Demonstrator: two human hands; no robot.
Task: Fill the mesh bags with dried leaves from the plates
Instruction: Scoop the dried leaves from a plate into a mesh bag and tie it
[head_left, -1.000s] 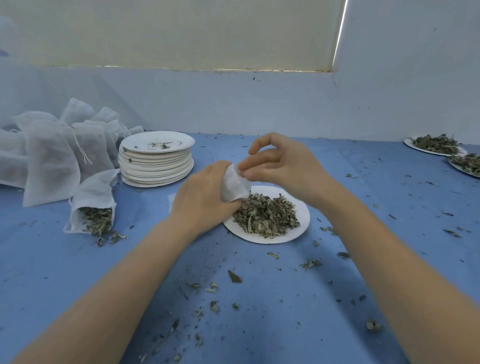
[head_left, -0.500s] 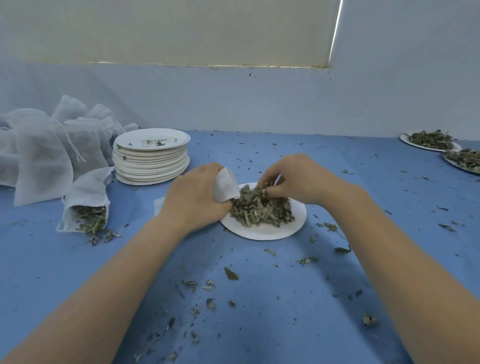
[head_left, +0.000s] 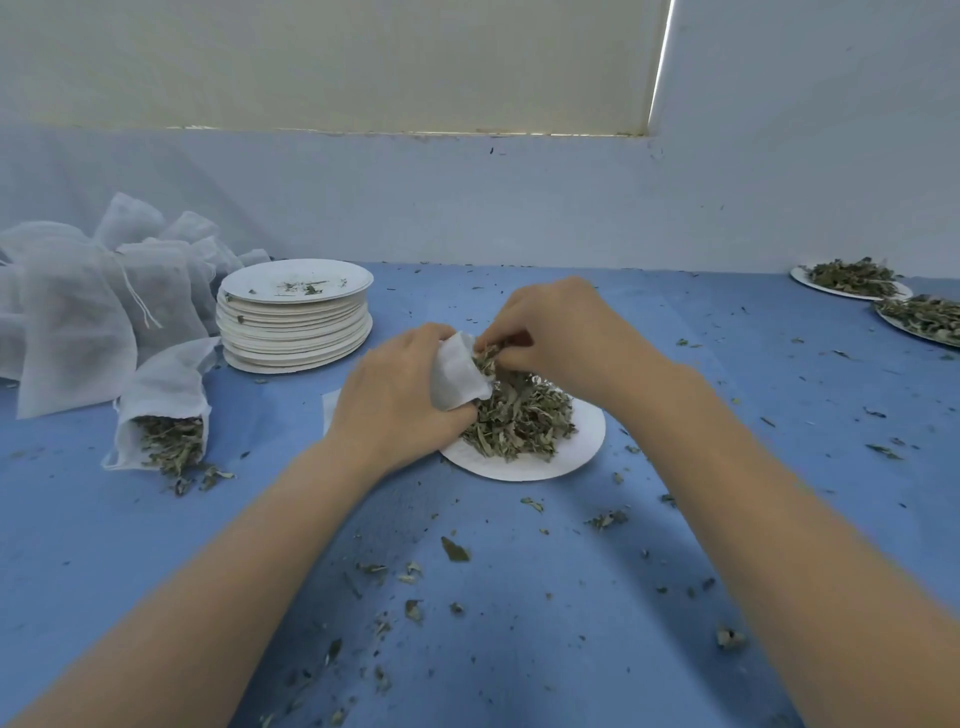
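While the left hand (head_left: 400, 395) grips a small white mesh bag (head_left: 457, 376) just above the near-left edge of a paper plate (head_left: 582, 447), the right hand (head_left: 561, 332) reaches in from the other side. The left fingers are curled around the bag, with its mouth turned toward the right hand. The right fingertips are pinched together on a tuft of dried leaves (head_left: 519, 415) at the bag's opening; some of the tuft hangs between the hand and the heap below. That heap covers most of the plate, which sits on a blue cloth (head_left: 779, 467) in the middle of the view.

Off to the left, another mesh bag (head_left: 166, 400) lies on its side with its mouth facing the viewer, leaves spilling from it onto the cloth. Behind it, a pile of bags (head_left: 78, 312) leans near the wall. Just beside these stands a tall stack of plates (head_left: 296, 327), the top one carrying only a few crumbs. At the far right edge, two more plates of leaves (head_left: 852, 275) sit close together, the nearer one cut off by the frame. Loose leaf bits (head_left: 454, 550) are scattered across the cloth between the forearms.
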